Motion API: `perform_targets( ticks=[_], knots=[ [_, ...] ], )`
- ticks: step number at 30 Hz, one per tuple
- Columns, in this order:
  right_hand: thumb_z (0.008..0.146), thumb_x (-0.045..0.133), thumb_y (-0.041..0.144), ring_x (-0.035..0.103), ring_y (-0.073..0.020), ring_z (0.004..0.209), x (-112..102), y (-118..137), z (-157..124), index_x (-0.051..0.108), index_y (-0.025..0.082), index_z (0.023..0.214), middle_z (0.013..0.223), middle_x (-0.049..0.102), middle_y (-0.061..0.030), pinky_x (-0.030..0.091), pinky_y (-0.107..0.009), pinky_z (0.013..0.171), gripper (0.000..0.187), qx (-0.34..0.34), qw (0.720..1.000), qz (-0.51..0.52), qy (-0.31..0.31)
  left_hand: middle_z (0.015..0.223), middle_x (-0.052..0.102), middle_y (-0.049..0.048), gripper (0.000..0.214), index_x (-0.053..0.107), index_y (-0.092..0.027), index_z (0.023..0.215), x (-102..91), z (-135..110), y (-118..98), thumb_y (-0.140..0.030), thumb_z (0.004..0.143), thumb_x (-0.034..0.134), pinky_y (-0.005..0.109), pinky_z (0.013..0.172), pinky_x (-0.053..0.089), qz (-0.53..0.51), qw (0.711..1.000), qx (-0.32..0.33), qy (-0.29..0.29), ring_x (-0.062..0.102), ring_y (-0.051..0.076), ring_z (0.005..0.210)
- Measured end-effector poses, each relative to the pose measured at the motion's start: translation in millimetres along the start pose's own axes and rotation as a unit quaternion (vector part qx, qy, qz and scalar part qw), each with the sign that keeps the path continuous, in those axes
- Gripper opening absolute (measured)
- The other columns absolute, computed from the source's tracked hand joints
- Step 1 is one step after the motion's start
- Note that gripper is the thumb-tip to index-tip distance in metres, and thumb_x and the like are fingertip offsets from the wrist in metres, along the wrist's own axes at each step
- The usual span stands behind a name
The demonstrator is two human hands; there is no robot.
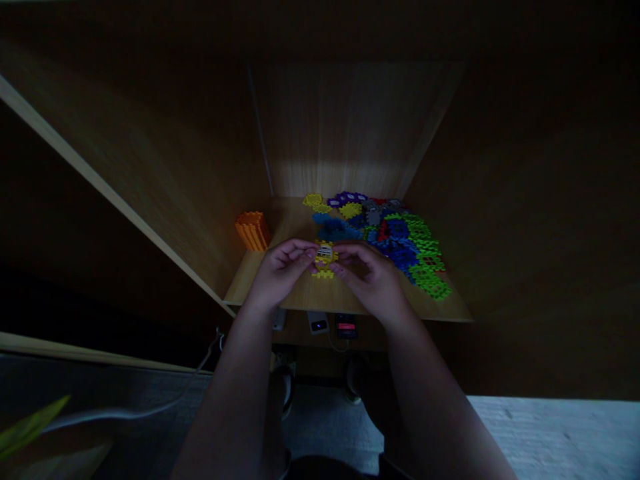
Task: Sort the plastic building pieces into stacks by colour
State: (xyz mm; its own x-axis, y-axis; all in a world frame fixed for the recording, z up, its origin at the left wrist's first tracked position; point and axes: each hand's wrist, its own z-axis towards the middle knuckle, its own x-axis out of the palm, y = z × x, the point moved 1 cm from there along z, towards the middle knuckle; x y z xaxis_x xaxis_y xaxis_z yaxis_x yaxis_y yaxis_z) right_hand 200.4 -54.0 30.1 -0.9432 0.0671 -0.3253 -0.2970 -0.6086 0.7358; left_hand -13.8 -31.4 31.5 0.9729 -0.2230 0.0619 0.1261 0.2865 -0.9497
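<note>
Between my two hands, above the front part of a wooden shelf [305,293], is a small assembly of yellow interlocking plastic pieces [325,257] with notched edges and a whitish patterned face. My left hand [284,267] pinches its left side between thumb and fingers. On the right side, my right hand [367,270] grips it the same way. Just beyond my hands lie translucent blue pieces [337,229]. A heap of dark blue pieces [400,253] is to the right of my right hand, partly covered by it.
An orange stack of notched pieces [253,231] stands at the shelf's left. Green pieces [427,257] spread along the right, with yellow [313,199] and purple pieces [346,198] at the back. Wooden walls enclose both sides. Below the front edge lie a phone [346,326] and a white device [318,323].
</note>
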Motion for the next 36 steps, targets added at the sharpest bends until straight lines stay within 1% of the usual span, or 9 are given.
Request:
perform_targets(
  ticks=[4,11,14,16,20,24,27,29,36],
  knots=[
    [0.098,0.078,0.04,0.075,-0.0234,0.103,-4.8,-0.1,1.6,0.076,0.031,0.117,0.119,0.08,-0.0047,0.063,-0.043,0.094,0.021,0.004,1.0,-0.019,0.0,0.087,0.08,0.0047,0.036,0.078,-0.018,0.107,0.9,0.0,-2.1,-0.05,0.091,0.083,0.028,0.073,0.059,0.016,1.0,0.007,0.018,0.072,0.015,0.073],
    [0.099,0.077,0.036,0.075,-0.0235,0.103,-9.8,-3.8,2.3,0.076,0.031,0.118,0.12,0.08,-0.004,0.062,-0.043,0.094,0.019,-0.022,0.997,-0.066,0.021,0.09,0.08,0.0049,0.035,0.076,-0.018,0.11,0.0,0.5,-2.5,-0.046,0.091,0.084,0.029,0.077,0.061,0.02,0.999,0.008,0.037,0.074,0.015,0.076],
    [0.099,0.077,0.035,0.076,-0.0241,0.105,-11.1,-5.8,1.8,0.076,0.031,0.117,0.12,0.08,-0.0038,0.062,-0.043,0.095,0.019,-0.025,0.996,-0.084,0.023,0.089,0.078,0.0038,0.037,0.074,-0.019,0.115,-4.1,0.2,-1.4,-0.047,0.093,0.081,0.029,0.077,0.06,0.029,0.999,0.007,0.019,0.073,0.015,0.077],
    [0.099,0.077,0.036,0.076,-0.0255,0.108,-11.7,-7.6,1.5,0.076,0.032,0.117,0.12,0.081,-0.0035,0.061,-0.045,0.098,0.019,-0.021,0.994,-0.102,0.023,0.089,0.076,0.0032,0.036,0.073,-0.019,0.116,-7.5,0.1,-0.4,-0.048,0.095,0.08,0.028,0.078,0.059,0.056,0.998,0.014,-0.012,0.072,0.015,0.079],
    [0.099,0.076,0.036,0.077,-0.0276,0.11,-11.2,-10.8,1.6,0.077,0.032,0.115,0.116,0.082,-0.0034,0.06,-0.047,0.1,0.016,-0.009,0.992,-0.125,0.029,0.1,0.074,0.0049,0.034,0.074,-0.019,0.114,-12.4,0.5,1.1,-0.045,0.093,0.082,0.03,0.087,0.057,0.134,0.988,0.056,-0.051,0.07,0.017,0.092],
    [0.1,0.075,0.037,0.077,-0.0284,0.11,-9.1,-12.2,1.6,0.077,0.031,0.114,0.117,0.083,-0.0037,0.06,-0.048,0.099,0.016,0.002,0.99,-0.13,0.049,0.119,0.075,0.0085,0.048,0.073,-0.022,0.12,-13.6,0.7,3.9,-0.045,0.082,0.092,0.039,0.102,0.056,0.202,0.976,0.08,-0.01,0.069,0.024,0.113],
    [0.099,0.075,0.036,0.077,-0.0283,0.113,-8.4,-12.9,1.1,0.076,0.032,0.116,0.119,0.083,-0.0039,0.06,-0.048,0.1,0.017,0.006,0.99,-0.129,0.056,0.13,0.074,0.0091,0.066,0.07,-0.024,0.13,-13.1,0.3,7.2,-0.044,0.074,0.098,0.044,0.111,0.054,0.226,0.971,0.068,0.038,0.069,0.027,0.124],
    [0.099,0.075,0.036,0.077,-0.0283,0.114,-8.2,-13.2,0.8,0.077,0.032,0.117,0.119,0.083,-0.0036,0.06,-0.047,0.1,0.018,0.007,0.99,-0.127,0.057,0.134,0.074,0.0101,0.072,0.068,-0.024,0.133,-12.9,0.4,9.2,-0.044,0.072,0.099,0.046,0.113,0.053,0.235,0.969,0.056,0.054,0.069,0.028,0.127],
    [0.098,0.078,0.034,0.076,-0.0284,0.115,-8.2,-14.7,0.8,0.078,0.032,0.115,0.119,0.083,-0.0034,0.058,-0.048,0.103,0.017,0.015,0.989,-0.127,0.072,0.135,0.075,0.0112,0.065,0.067,-0.023,0.135,-14.9,2.9,12.1,-0.036,0.078,0.094,0.047,0.114,0.055,0.235,0.968,0.05,0.066,0.072,0.027,0.128]
  ],
)
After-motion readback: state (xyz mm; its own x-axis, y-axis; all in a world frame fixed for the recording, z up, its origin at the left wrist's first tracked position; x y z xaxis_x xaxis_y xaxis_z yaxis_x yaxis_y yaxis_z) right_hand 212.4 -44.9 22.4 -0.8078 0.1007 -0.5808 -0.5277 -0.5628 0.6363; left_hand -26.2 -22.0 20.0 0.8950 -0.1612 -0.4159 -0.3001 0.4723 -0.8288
